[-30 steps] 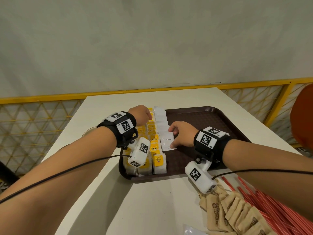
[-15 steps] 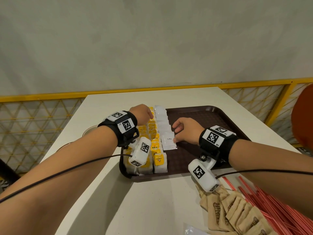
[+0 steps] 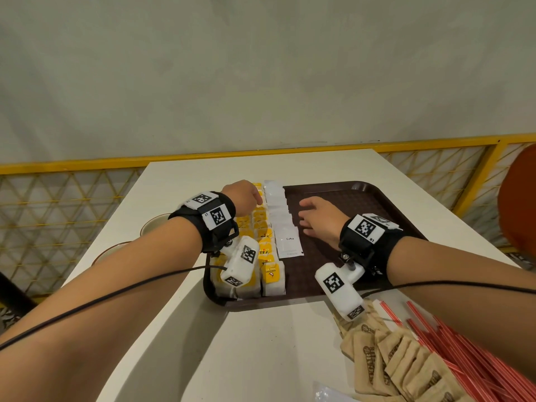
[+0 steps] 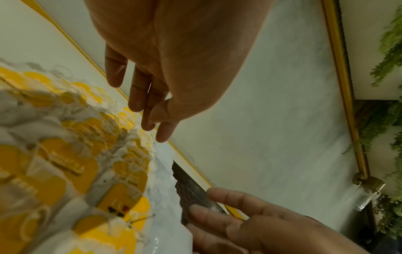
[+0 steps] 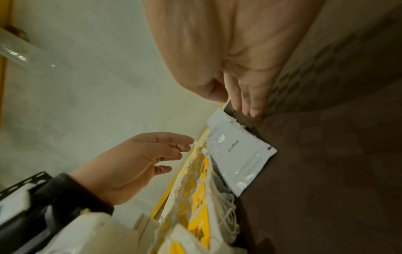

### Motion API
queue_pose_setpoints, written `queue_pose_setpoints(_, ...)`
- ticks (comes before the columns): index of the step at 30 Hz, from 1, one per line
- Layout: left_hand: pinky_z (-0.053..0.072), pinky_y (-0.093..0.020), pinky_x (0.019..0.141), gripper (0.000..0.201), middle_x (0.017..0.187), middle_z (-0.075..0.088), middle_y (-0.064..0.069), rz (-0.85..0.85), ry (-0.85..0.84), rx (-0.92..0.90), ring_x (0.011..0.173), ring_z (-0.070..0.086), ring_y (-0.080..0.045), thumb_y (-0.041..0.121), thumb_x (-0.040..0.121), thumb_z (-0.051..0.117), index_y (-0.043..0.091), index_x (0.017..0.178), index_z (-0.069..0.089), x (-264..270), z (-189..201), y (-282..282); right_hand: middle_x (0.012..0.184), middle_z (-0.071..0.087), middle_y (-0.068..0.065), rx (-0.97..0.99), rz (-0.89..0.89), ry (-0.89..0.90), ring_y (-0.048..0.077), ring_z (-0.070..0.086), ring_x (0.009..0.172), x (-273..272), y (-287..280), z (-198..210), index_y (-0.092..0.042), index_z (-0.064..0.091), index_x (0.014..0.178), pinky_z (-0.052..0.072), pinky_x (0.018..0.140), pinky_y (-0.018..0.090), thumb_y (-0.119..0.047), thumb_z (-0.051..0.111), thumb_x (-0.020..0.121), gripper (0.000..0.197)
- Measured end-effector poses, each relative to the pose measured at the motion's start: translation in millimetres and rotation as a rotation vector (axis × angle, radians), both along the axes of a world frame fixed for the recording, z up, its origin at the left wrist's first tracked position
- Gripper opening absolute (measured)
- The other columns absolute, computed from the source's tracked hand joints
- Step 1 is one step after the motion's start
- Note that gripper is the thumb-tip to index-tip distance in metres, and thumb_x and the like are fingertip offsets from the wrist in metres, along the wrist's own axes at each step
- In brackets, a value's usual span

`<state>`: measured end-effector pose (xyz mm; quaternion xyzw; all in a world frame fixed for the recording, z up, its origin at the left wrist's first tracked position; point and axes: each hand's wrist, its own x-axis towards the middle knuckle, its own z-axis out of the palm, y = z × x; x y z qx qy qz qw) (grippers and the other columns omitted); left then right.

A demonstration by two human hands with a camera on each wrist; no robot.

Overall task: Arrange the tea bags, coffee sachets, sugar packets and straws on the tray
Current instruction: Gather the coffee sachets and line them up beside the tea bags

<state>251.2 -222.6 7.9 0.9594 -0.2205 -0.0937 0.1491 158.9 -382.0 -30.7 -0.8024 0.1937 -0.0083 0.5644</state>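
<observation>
Both hands over brown tray (image 3: 385,210): left hand (image 3: 242,195) above yellow-tagged tea bags (image 3: 265,250), right hand (image 3: 320,219) spread loose beside white coffee sachets (image 3: 285,227).

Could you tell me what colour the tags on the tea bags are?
Yellow; the tea bags' tags show best in the head view.

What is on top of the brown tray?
On the brown tray: rows of yellow-tagged tea bags and a line of white coffee sachets. The left hand hides some tea bags.

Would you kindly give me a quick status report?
Both hands open: left hand above tea bags, right hand beside coffee sachets. Sugar packets, straws off tray.
</observation>
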Motion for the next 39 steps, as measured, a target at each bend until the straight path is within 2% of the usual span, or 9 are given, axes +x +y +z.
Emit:
queue_pose_setpoints(4,0.044,-0.034,0.102,0.042,0.133,0.055,-0.005,-0.010,0.004,0.011,0.120,0.053,-0.025,-0.003,0.094,0.037,0.015,0.119,0.066,-2,0,-1,0.134,0.049,0.026,0.079,-0.021,0.005,0.040,0.049,0.126,4,9,2,-0.014,0.034,0.143,0.044,0.104,0.048,-0.002,0.036,0.099,0.046)
queue_pose_setpoints(8,0.043,-0.034,0.102,0.043,0.134,0.055,-0.005,-0.015,-0.002,0.008,0.121,0.052,-0.025,-0.004,0.094,0.037,0.015,0.119,0.066,-1,1,0,0.134,0.048,0.025,0.145,-0.026,0.026,0.035,0.052,0.123,10,12,0,-0.013,0.033,0.143,0.044,0.105,0.044,-0.001,0.037,0.099,0.046)
queue_pose_setpoints(11,0.043,-0.034,0.102,0.042,0.133,0.055,-0.005,-0.016,-0.006,-0.001,0.121,0.052,-0.025,-0.004,0.094,0.037,0.014,0.119,0.066,-1,2,2,0.133,0.048,0.027,0.160,-0.030,0.031,0.039,0.050,0.124,12,11,-1,-0.011,0.034,0.142,0.041,0.105,0.050,0.000,0.037,0.099,0.045)
queue_pose_setpoints(17,0.043,-0.034,0.102,0.043,0.132,0.056,-0.006,-0.011,-0.010,0.000,0.120,0.053,-0.026,-0.003,0.094,0.036,0.014,0.118,0.066,-4,2,1,0.133,0.048,0.020,0.204,-0.042,0.034,0.031,0.050,0.124,14,9,-1,-0.009,0.036,0.140,0.045,0.098,0.035,0.001,0.035,0.098,0.043)
queue_pose_setpoints(21,0.040,-0.032,0.104,0.043,0.135,0.054,-0.005,-0.005,-0.028,0.031,0.123,0.050,-0.026,-0.002,0.095,0.036,0.016,0.120,0.065,-5,2,-2,0.128,0.051,0.018,0.148,-0.075,0.045,0.030,0.052,0.120,19,7,-2,-0.010,0.042,0.136,0.047,0.098,0.037,-0.001,0.037,0.097,0.040)
queue_pose_setpoints(26,0.031,-0.030,0.102,0.040,0.135,0.053,-0.002,0.012,-0.130,0.115,0.128,0.041,-0.027,0.005,0.099,0.038,0.021,0.125,0.062,-3,1,-10,0.128,0.053,0.017,0.087,-0.081,0.024,0.028,0.056,0.108,38,3,4,-0.014,0.047,0.132,0.052,0.085,0.035,-0.004,0.042,0.095,0.039)
queue_pose_setpoints(31,0.033,-0.031,0.098,0.029,0.128,0.058,-0.001,-0.013,-0.170,0.228,0.121,0.046,-0.028,0.020,0.099,0.046,0.022,0.120,0.065,18,-1,-28,0.131,0.050,0.019,0.075,-0.043,0.074,0.031,0.053,0.115,49,1,3,-0.009,0.043,0.137,0.050,0.083,0.032,0.001,0.041,0.096,0.042)
queue_pose_setpoints(35,0.040,-0.038,0.099,0.025,0.118,0.062,-0.002,0.003,-0.174,0.350,0.111,0.051,-0.028,0.027,0.092,0.051,0.021,0.111,0.067,42,-8,-44,0.121,0.051,0.014,0.060,-0.034,0.071,0.024,0.051,0.100,59,-1,-2,-0.011,0.045,0.136,0.051,0.071,0.027,-0.001,0.039,0.098,0.039)
queue_pose_setpoints(39,0.041,-0.042,0.099,0.025,0.113,0.064,-0.003,-0.014,-0.195,0.430,0.109,0.053,-0.027,0.035,0.087,0.060,0.019,0.105,0.067,60,-12,-57,0.127,0.054,0.016,0.064,-0.010,0.069,0.026,0.054,0.107,64,-3,-3,-0.011,0.046,0.134,0.051,0.086,0.033,-0.002,0.041,0.097,0.038)
